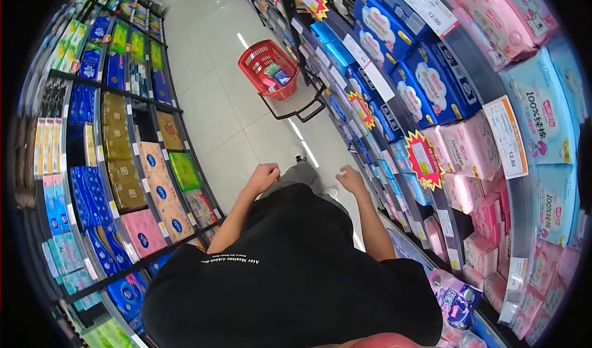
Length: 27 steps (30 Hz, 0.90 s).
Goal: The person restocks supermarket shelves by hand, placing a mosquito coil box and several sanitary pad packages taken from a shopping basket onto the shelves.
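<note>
My left hand [264,178] hangs in front of my body with its fingers curled in, and nothing shows in it. Loosely bent, my right hand [351,180] is on the side of the right-hand shelves, a finger standing apart and no object held. Ahead on the floor is a red shopping basket [251,61] with several small packages [275,75] inside. Its black handle [300,115] is folded down toward me. Neither hand touches the basket or the shelves.
Tall shelves of packaged tissues [161,190] line the left side. On the right, shelves hold blue packs [425,89], pink packs [465,150] and light-blue cotton packs [542,116], with price tags [507,137] along the edges. Pale tiled floor [213,110] runs between them.
</note>
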Motion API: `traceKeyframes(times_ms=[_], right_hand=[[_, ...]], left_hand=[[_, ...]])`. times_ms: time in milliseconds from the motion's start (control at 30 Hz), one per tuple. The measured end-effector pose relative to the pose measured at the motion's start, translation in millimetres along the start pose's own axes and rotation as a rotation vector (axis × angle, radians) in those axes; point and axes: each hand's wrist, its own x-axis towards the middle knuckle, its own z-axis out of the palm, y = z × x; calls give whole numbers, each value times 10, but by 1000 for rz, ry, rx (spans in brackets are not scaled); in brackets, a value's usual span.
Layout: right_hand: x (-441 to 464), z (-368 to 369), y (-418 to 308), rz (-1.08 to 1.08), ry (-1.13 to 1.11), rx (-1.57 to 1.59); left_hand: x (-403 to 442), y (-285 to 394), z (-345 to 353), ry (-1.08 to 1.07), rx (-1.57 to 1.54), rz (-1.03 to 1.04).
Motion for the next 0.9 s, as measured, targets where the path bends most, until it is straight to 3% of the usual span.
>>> traceKeyframes(times_ms=[67, 133, 167, 200, 267, 400, 433, 567, 667, 733, 800, 900], right_hand=[[76, 590, 740, 52, 49, -59], [41, 985, 1312, 396, -349, 236], [-71, 1115, 1555, 53, -410, -217], [-228, 1241, 1830, -299, -450, -661], [-550, 1601, 2559, -479, 47, -332], [-1221, 972, 1332, 643, -118, 300], [-1210, 900, 1165, 680, -244, 160], [-1022, 1012, 499, 766, -231, 146], [-574, 1499, 474, 491, -57, 85], [-133, 2147, 795, 534, 395, 796], [294, 2252, 865, 430, 258, 69], [585, 1844, -41, 424, 42, 276]], left_hand=[[-31, -658, 221, 77, -211, -126], [-96, -1116, 331, 162, -425, -302], [-99, -1422, 387, 197, -655, -372], [-140, -1605, 406, 234, -686, -437], [-160, -1848, 354, 296, -742, -553], [-123, -2737, 283, 105, -623, -675], [-140, -2757, 183, 116, -655, -669], [-47, -2955, -88, 185, -818, -604], [22, -3142, -321, 157, -808, -582], [180, -3448, -394, 104, -628, -572], [269, -3597, -582, 39, -495, -567], [457, -3645, -874, -46, -483, -593]])
